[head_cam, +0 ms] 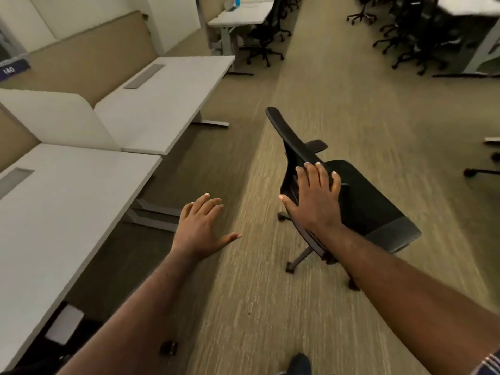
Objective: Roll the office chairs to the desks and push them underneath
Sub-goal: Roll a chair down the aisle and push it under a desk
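A black office chair (362,201) stands in the carpeted aisle, its seat facing right and its backrest toward the desks. My right hand (315,197) reaches out with straight, spread fingers over the backrest's edge; whether it touches the chair I cannot tell. My left hand (201,226) hovers open over the floor, left of the chair, holding nothing. A white desk (67,207) runs along my left, with a second white desk (167,104) beyond it past a low divider.
More black chairs (266,41) stand tucked at a far desk (243,14), and a cluster of chairs (411,36) fills the far right. A chair base (484,169) pokes in at the right edge. Desk legs (151,215) stick out on the left. My shoe (299,364) shows below.
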The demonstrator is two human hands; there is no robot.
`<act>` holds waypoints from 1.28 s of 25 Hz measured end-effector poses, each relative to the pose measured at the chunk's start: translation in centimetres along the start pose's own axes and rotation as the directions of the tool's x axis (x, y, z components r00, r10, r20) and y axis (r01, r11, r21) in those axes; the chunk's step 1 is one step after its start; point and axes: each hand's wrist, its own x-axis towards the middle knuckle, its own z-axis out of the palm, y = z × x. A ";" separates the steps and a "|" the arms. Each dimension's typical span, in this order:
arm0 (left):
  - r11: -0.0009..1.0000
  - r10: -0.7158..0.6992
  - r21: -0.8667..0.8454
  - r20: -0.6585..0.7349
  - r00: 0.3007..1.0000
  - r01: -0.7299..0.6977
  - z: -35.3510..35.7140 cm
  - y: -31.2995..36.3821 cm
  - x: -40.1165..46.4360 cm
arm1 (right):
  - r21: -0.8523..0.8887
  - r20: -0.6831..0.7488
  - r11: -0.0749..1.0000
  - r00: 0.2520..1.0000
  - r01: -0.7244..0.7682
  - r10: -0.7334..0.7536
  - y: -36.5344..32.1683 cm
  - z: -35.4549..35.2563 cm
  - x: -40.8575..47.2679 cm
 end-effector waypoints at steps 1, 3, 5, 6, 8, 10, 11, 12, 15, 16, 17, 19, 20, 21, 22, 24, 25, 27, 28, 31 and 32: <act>1.000 0.017 -0.007 -0.011 1.000 -0.017 0.0 0.4 1.5 | -0.014 0.014 0.999 0.999 -0.036 0.036 1.1 -0.1 1.1; 0.999 0.046 -0.015 -0.024 0.999 -0.046 -0.2 0.8 4.5 | -0.036 0.040 0.995 0.995 -0.092 0.093 2.7 -0.1 2.8; 0.996 0.086 -0.026 -0.014 0.996 -0.086 -0.4 0.9 7.8 | -0.035 0.052 0.990 0.989 -0.139 0.141 3.5 0.2 4.2; 0.994 0.108 -0.032 -0.003 0.994 -0.108 -0.5 0.8 9.5 | -0.030 0.057 0.986 0.984 -0.167 0.168 3.6 0.3 4.8; 0.988 0.148 -0.046 0.023 0.989 -0.146 -0.5 0.6 13.0 | -0.029 0.068 0.975 0.972 -0.222 0.223 3.6 0.7 6.0; 0.980 0.197 -0.052 0.055 0.979 -0.194 -0.2 0.4 16.8 | -0.045 0.079 0.960 0.957 -0.275 0.278 3.2 1.3 7.5; 0.973 0.230 -0.051 0.067 0.971 -0.227 0.1 0.3 18.6 | -0.058 0.096 0.949 0.945 -0.309 0.314 3.1 1.5 8.3; 0.965 0.261 -0.051 0.075 0.962 -0.258 0.3 0.2 20.2 | -0.071 0.112 0.936 0.930 -0.344 0.350 2.9 1.7 8.8; 0.932 0.360 -0.065 0.076 0.930 -0.356 1.2 -0.4 25.8 | -0.099 0.129 0.899 0.890 -0.428 0.438 2.7 2.5 10.0; 0.916 0.400 -0.059 0.068 0.914 -0.396 1.5 -0.7 27.8 | -0.102 0.136 0.891 0.881 -0.442 0.452 2.7 2.8 10.3; 0.898 0.439 -0.047 0.062 0.896 -0.437 1.9 -0.9 29.6 | -0.107 0.143 0.883 0.872 -0.456 0.468 2.6 3.1 10.6; 0.860 0.510 -0.029 0.067 0.857 -0.510 2.6 -1.0 32.9 | -0.123 0.153 0.856 0.842 -0.502 0.517 2.5 3.6 10.8; 0.843 0.538 -0.027 0.082 0.839 -0.538 3.0 -0.9 34.4 | -0.140 0.160 0.837 0.823 -0.528 0.546 2.3 3.9 10.9; 0.829 0.558 -0.023 0.094 0.824 -0.559 3.3 -0.7 35.7 | -0.164 0.172 0.820 0.803 -0.548 0.571 2.2 4.0 11.0; 0.817 0.574 -0.015 0.106 0.812 -0.576 3.6 -0.4 37.0 | -0.190 0.192 0.805 0.783 -0.562 0.591 2.1 4.1 11.1; 0.794 0.602 0.002 0.144 0.786 -0.608 4.2 0.2 39.3 | -0.206 0.222 0.782 0.751 -0.588 0.622 2.1 4.4 11.4; 0.787 0.608 0.004 0.169 0.776 -0.618 4.6 0.6 40.2 | -0.199 0.222 0.771 0.738 -0.605 0.637 2.2 4.6 11.6; 0.780 0.613 -0.010 0.214 0.761 -0.625 5.3 1.0 41.7 | -0.186 0.207 0.752 0.723 -0.632 0.659 2.4 4.7 11.7; 0.775 0.619 -0.022 0.227 0.752 -0.632 5.7 1.2 42.3 | -0.190 0.193 0.744 0.719 -0.640 0.668 2.5 4.8 11.7; 0.748 0.653 -0.046 0.234 0.720 -0.663 6.3 1.2 44.3 | -0.208 0.167 0.724 0.705 -0.658 0.689 2.7 4.8 11.9; 0.740 0.663 -0.062 0.232 0.712 -0.670 6.4 1.1 44.8 | -0.212 0.169 0.716 0.697 -0.665 0.697 2.8 4.7 12.2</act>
